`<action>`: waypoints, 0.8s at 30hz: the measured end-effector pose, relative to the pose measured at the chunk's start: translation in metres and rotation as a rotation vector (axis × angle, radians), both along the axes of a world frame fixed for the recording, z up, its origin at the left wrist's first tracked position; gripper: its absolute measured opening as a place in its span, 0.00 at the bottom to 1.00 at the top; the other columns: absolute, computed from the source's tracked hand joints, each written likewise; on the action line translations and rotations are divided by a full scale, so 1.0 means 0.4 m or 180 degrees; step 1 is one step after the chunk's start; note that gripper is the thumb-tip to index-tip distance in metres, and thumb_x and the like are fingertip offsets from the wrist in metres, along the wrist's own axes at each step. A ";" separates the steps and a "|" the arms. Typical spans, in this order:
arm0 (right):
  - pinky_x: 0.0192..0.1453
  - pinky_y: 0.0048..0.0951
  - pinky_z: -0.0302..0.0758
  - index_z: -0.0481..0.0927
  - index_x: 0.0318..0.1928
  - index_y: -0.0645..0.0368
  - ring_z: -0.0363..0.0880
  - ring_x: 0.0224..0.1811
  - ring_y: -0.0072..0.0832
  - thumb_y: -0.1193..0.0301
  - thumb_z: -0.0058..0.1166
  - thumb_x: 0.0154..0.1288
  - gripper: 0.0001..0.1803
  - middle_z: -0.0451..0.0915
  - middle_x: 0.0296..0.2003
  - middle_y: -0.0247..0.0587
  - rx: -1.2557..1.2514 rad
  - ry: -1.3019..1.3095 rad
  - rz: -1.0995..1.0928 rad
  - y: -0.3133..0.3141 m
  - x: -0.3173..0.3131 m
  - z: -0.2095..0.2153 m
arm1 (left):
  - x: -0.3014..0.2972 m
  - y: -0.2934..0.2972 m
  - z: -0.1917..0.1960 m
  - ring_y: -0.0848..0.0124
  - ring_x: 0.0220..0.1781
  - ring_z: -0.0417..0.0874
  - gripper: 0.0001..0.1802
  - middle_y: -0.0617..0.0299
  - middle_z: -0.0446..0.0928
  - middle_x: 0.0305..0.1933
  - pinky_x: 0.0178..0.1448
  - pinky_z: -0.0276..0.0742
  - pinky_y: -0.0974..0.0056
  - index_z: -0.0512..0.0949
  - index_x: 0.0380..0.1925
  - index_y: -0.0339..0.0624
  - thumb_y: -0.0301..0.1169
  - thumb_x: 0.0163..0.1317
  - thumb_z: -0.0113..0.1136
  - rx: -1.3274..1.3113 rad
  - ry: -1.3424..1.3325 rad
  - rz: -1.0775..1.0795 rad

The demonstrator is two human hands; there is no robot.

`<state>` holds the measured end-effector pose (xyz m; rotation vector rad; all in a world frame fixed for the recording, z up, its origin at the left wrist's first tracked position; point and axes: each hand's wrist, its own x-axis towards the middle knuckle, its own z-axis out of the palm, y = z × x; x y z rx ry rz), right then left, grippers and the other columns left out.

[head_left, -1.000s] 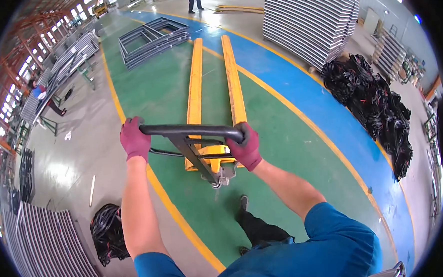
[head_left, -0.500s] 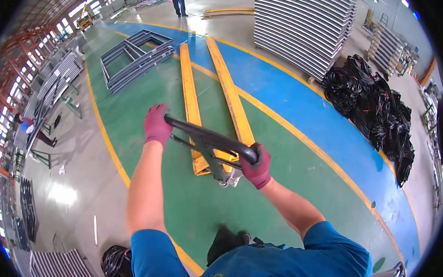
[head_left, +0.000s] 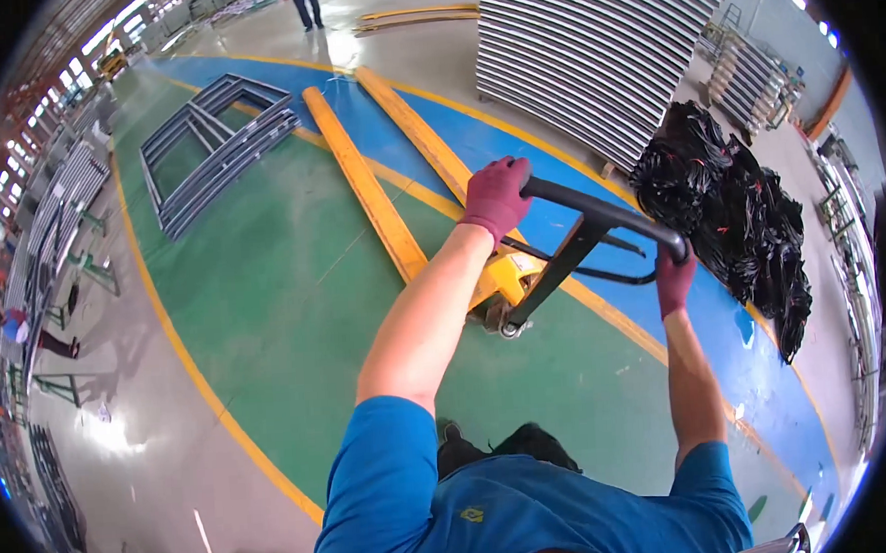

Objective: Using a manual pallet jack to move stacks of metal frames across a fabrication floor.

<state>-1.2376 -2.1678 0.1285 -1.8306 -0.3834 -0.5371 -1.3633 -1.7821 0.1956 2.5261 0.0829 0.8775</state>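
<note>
Open green floor lies left of the yellow steel pallet jack (head_left: 429, 192); a stack of corrugated grey sheets (head_left: 592, 53) and one heap of black straps (head_left: 735, 211) crowd its right. Since a moment ago, its two forks have swung leftward. Left hand (head_left: 496, 199) and right hand (head_left: 673, 276), fingers curled tight, clamp its black loop handle (head_left: 600, 213).

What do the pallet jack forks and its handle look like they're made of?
Forks: probably steel painted glossy yellow, flat, rigid and long. Handle: seemingly a black metal tube loop, gripped by the left hand and right hand.
</note>
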 end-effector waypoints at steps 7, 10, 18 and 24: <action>0.53 0.43 0.81 0.86 0.54 0.61 0.88 0.51 0.50 0.53 0.64 0.69 0.25 0.89 0.45 0.57 -0.1715 0.0543 -0.0602 0.156 0.613 0.090 | 0.470 0.114 -0.032 0.48 0.50 0.85 0.17 0.54 0.82 0.46 0.50 0.81 0.46 0.77 0.43 0.49 0.35 0.56 0.73 -0.0279 0.0132 0.0035; 0.50 0.40 0.81 0.87 0.51 0.62 0.90 0.44 0.43 0.58 0.63 0.68 0.21 0.90 0.40 0.53 -0.1661 0.0443 -0.0177 0.279 0.849 0.114 | 0.664 0.219 -0.030 0.47 0.50 0.84 0.18 0.53 0.82 0.47 0.50 0.81 0.46 0.77 0.45 0.49 0.36 0.57 0.73 -0.0180 -0.0021 0.0205; 0.48 0.38 0.81 0.87 0.49 0.62 0.88 0.39 0.36 0.58 0.71 0.61 0.23 0.89 0.36 0.49 -0.1280 0.0466 0.0153 0.604 1.372 0.120 | 1.180 0.502 -0.017 0.46 0.49 0.85 0.18 0.53 0.83 0.46 0.49 0.83 0.48 0.79 0.46 0.49 0.33 0.55 0.72 -0.0193 -0.0106 0.0652; 0.55 0.49 0.80 0.85 0.51 0.60 0.86 0.51 0.56 0.54 0.71 0.59 0.26 0.87 0.46 0.59 -0.1476 0.0701 0.0175 0.847 1.850 0.081 | 1.514 0.678 -0.006 0.45 0.48 0.85 0.18 0.53 0.83 0.47 0.49 0.82 0.46 0.79 0.46 0.49 0.33 0.55 0.74 -0.0297 -0.0204 0.0919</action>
